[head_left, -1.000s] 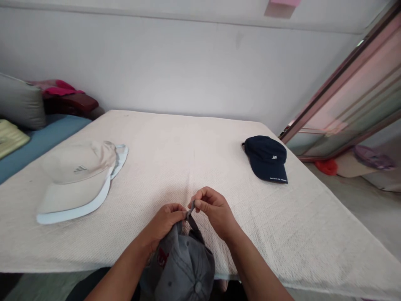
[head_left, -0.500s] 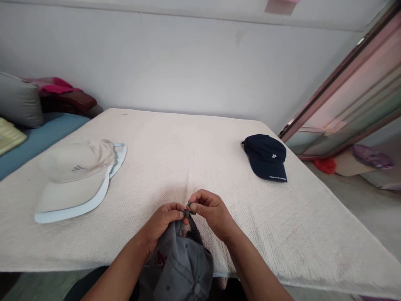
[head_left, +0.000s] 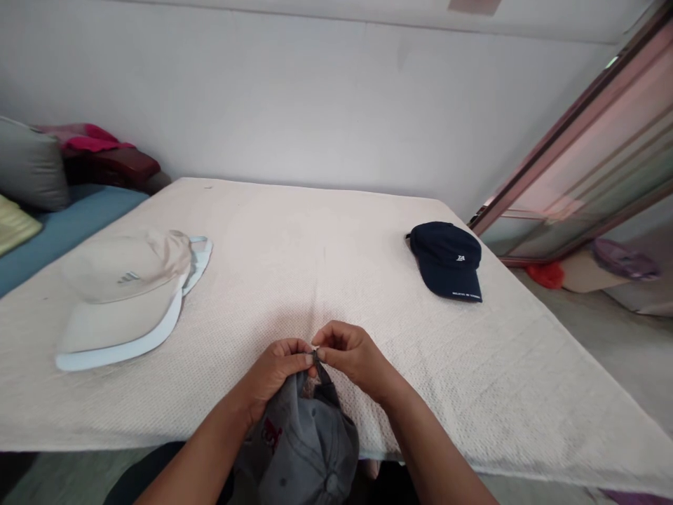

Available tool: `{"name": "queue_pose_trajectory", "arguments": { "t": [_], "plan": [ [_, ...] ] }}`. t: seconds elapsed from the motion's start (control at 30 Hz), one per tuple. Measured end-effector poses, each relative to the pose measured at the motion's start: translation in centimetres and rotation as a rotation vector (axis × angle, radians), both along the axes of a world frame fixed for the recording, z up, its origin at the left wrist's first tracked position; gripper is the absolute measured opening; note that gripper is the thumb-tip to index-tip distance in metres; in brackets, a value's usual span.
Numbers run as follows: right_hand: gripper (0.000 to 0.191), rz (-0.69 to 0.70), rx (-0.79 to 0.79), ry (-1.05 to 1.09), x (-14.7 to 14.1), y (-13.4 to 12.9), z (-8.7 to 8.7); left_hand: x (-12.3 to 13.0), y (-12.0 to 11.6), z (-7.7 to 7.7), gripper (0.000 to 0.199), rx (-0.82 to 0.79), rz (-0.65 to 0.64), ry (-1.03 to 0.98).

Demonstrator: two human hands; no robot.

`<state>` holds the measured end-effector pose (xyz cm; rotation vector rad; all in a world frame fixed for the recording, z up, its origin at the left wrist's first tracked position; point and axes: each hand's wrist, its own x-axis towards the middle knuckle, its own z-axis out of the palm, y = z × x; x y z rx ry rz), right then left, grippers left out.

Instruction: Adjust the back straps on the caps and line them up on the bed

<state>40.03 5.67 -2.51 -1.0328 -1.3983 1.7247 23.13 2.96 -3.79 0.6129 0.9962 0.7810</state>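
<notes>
A grey baseball cap (head_left: 310, 449) with red stitching on its side hangs at the table's front edge, its crown toward me. My left hand (head_left: 281, 365) pinches the cap's back strap (head_left: 322, 372) near its buckle. Thumb and fingers of my right hand (head_left: 350, 358) are closed on the strap's end, touching the left fingertips. Between the fingertips the small buckle is mostly hidden. At the left lies a cream cap (head_left: 126, 280) with a pale blue brim edge. A navy cap (head_left: 446, 259) with white lettering sits at the right.
A cream textured cloth covers the table (head_left: 294, 252), which meets a white wall (head_left: 315, 105). Beyond its left side are a grey cushion (head_left: 31, 165) and a blue surface. Sliding doors (head_left: 589, 154) and a red bag (head_left: 545, 275) are at the right.
My right fingers have moved slightly left and closer to my left fingertips, covering more of the strap's end. The grey cap stays nearly in place; the view has tilted a little.
</notes>
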Motion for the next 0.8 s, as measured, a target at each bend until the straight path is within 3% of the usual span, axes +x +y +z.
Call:
{"name": "queue_pose_trajectory", "arguments": {
  "t": [0.4,0.63,0.8],
  "plan": [
    [0.019,-0.034,0.295,-0.402,-0.1,-0.9,0.5,0.5,-0.2,-0.3,0.021,0.021,-0.008,0.102],
    [0.015,-0.070,0.262,-0.345,-0.2,-0.6,-0.4,0.8,-0.5,-0.9,0.027,0.219,0.074,0.170],
    [0.012,-0.092,0.259,-0.287,-0.5,-0.5,-1.0,0.8,-0.4,-0.9,0.016,0.394,0.078,0.343]
  ]
}}
